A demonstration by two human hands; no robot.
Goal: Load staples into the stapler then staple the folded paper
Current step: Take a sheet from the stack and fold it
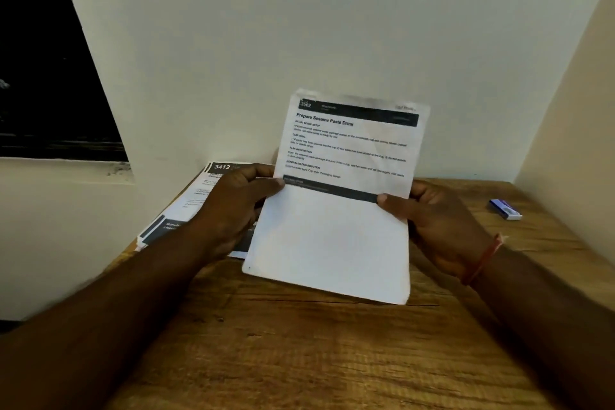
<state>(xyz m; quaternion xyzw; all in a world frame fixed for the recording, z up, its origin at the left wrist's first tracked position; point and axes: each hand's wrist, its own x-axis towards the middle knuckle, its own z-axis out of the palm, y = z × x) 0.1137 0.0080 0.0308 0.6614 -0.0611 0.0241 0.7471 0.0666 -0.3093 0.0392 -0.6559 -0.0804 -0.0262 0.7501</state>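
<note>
- I see the paper [336, 210] held up off the wooden table [299, 353], tilted back toward the wall, printed half on top and blank half hanging below it.
- The left hand [239, 206] pinches the paper's left edge, thumb lying on the front face and the fingers curled behind; the right hand [429, 223] does the same on the right edge, thumb on the dark printed band.
- Both grips sit level with that band, about where I judge the fold line to be; I cannot tell whether the sheet is already creased or only bowed there.
- I expect the paper to be very light, limp and easily crumpled; held by one edge alone it would droop, so two opposite edges make a sound hold.
- For stapling I would keep one hand near the corner to be stapled, layers pressed flat together so that they do not slide.
- Left of the paper, a stack of printed sheets [186, 210] lies on the table, partly behind the left hand.
- Right of the paper, well apart, a small blue-and-white box [505, 209] rests on the table, possibly the staples.
- I see no stapler anywhere around the paper.
</note>
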